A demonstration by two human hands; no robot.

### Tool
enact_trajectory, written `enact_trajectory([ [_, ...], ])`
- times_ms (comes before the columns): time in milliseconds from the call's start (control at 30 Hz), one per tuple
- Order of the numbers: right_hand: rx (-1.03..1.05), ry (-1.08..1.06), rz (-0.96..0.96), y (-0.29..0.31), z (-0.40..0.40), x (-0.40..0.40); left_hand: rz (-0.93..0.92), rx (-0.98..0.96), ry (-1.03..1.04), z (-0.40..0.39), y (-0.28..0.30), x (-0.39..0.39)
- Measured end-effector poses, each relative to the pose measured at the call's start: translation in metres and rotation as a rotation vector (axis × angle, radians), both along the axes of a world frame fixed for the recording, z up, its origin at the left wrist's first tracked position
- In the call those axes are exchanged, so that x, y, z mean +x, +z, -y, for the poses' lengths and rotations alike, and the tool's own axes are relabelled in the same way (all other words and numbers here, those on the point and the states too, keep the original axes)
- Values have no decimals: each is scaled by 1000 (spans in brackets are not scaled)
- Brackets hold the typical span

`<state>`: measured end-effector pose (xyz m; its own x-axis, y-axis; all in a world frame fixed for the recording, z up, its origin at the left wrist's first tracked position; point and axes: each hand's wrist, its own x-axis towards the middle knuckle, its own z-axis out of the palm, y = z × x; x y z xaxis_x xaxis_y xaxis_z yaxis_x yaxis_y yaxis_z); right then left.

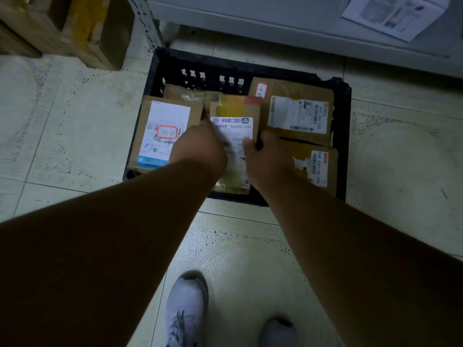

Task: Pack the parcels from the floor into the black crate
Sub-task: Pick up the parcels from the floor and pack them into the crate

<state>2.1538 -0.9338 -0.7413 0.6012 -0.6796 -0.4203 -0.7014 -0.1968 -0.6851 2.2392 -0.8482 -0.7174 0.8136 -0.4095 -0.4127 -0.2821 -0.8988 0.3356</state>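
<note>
Both bare arms reach down; left hand (200,149) and right hand (269,156) curl inward (fingers mostly hidden).

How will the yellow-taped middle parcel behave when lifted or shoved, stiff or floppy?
Probably stiff: the yellow-taped parcel shows flat cardboard faces and straight edges. Likely slick where glossy tape and the white label cover it, so the left hand and right hand grip its sides. Flat-sided, it should slide, not roll. Its weight cannot be judged.

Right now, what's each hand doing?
Left hand: grips the left edge of the middle parcel in the black crate.
Right hand: grips the same parcel's right edge.
</note>
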Motion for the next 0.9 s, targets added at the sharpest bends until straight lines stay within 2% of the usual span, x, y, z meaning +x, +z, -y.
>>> enact_trajectory([
  [100, -27, -23, 25, -4, 0, -1, 46, -34, -5, -3, -1, -1],
  [333, -82, -10, 115, -2, -5, -20, 99, -244, -2, -18, -8, -14],
  [433, -3, -48, 150, 4, -3, -24, 76, -269, -25, -17, -9, -13],
  [600, 241, -248, 285, 7, -2, -13, 26, -419, 53, -17, -1, -10],
  [767, 306, -272, 352, 15, 2, 4, -45, -508, 225, -14, 4, -6],
  [900, 343, -318, 356, 15, 3, 2, -82, -500, 157, -18, 7, -1],
])
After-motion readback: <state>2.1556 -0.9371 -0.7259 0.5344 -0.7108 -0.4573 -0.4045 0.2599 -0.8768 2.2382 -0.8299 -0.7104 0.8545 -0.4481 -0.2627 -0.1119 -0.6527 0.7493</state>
